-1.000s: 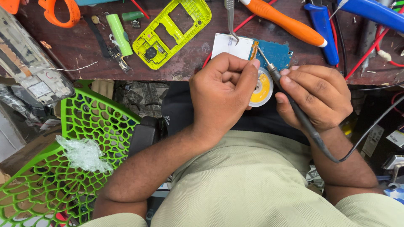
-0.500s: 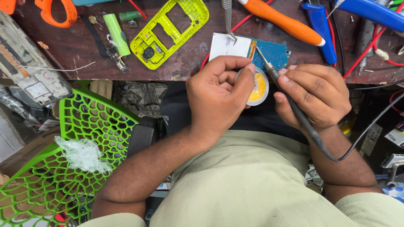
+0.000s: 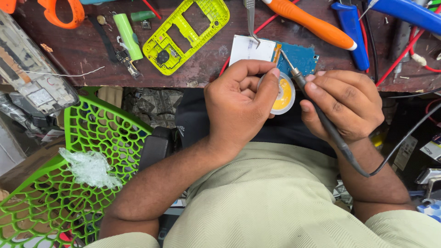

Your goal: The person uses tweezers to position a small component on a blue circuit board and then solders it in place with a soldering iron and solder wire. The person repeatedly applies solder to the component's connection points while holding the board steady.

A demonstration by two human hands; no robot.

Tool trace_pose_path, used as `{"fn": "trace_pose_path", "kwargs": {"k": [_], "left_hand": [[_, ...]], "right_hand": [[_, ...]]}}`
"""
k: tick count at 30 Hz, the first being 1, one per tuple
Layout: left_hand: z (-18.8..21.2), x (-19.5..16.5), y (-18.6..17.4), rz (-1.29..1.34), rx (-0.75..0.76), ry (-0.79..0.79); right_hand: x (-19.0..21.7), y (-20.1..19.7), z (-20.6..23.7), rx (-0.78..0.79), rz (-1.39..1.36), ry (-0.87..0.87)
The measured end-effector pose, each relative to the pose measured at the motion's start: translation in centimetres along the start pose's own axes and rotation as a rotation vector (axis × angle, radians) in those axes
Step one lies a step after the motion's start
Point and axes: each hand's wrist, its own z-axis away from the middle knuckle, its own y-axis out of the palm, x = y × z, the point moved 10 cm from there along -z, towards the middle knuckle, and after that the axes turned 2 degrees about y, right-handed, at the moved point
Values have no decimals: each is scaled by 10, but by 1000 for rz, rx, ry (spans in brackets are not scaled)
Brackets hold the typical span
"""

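My left hand [image 3: 241, 103] grips a small round tin of yellow paste [image 3: 281, 94] at the near edge of the dark workbench [image 3: 82, 55]. My right hand [image 3: 347, 103] holds a black soldering iron [image 3: 321, 117]; its metal tip points up toward a blue circuit board [image 3: 298, 57] with a white screen panel [image 3: 250, 48], lying just beyond the tin. The iron's black cord runs off to the right. Metal tweezers [image 3: 250, 18] rest with their tip on the white panel.
A yellow-green phone frame [image 3: 186, 32] lies left of the board, with a green cylinder [image 3: 127, 34] beside it. An orange-handled tool [image 3: 310, 23], a blue tool [image 3: 351, 32] and red wires lie at the back right. A green lattice chair [image 3: 87, 151] stands at the lower left.
Both hands have stayed by the tin and board, shifting only slightly. The iron's tip remains near the board's edge.
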Motion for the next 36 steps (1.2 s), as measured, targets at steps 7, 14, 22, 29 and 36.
{"fn": "trace_pose_path", "kwargs": {"k": [7, 14, 22, 29, 36], "left_hand": [[-1, 0, 1, -5, -6, 7], [0, -2, 0, -11, -15, 34], [0, -2, -1, -56, -19, 87], [1, 1, -1, -46, -4, 77], [1, 1, 0, -30, -1, 87]], "right_hand": [[0, 0, -1, 5, -7, -7], [0, 0, -1, 12, -5, -11], [0, -2, -1, 12, -23, -2], [-1, -1, 0, 10, -32, -4], [0, -3, 1, 1, -25, 8]]}}
